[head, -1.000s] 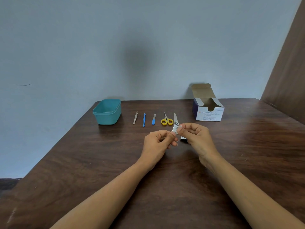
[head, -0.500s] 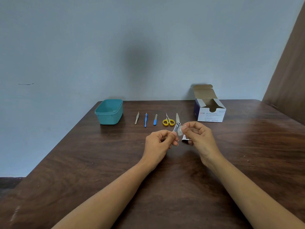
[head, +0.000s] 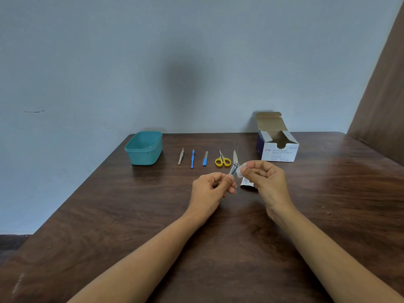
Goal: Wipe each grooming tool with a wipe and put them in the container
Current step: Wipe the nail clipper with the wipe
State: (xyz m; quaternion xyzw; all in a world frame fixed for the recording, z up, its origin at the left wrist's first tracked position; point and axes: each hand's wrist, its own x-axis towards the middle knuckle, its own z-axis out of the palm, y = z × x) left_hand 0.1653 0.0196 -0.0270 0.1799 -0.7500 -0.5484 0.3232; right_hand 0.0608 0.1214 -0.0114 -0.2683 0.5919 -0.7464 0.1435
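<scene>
Watcher: Both hands have drawn a little apart since a second ago, so more of the nail clipper point(head: 234, 170) shows between them.

Asker: Who has the clipper?

Watcher: The left hand point(head: 209, 189). Its grip is clamped on the clipper's near end, thumb and forefinger pinching, and the far end slants up towards the right hand point(head: 265, 180).

Asker: And the right grip?

Watcher: Closed on a wipe point(head: 240, 171), pressed against the clipper's far end. An opened sachet point(head: 246, 182) sits under that hand; held or lying, I cannot tell. Both hands are held out over the bench point(head: 109, 215), fingers curled.

Asker: The rest?

Watcher: Just beyond the grips lie a nail file point(head: 235, 155), yellow scissors point(head: 222, 159), a blue-handled file point(head: 205, 159), a blue stick point(head: 192, 158) and tweezers point(head: 181, 156), in a row. The teal container point(head: 144, 147) stands well left of the left grip, and a swab box point(head: 278, 147) stands beyond the right.
</scene>
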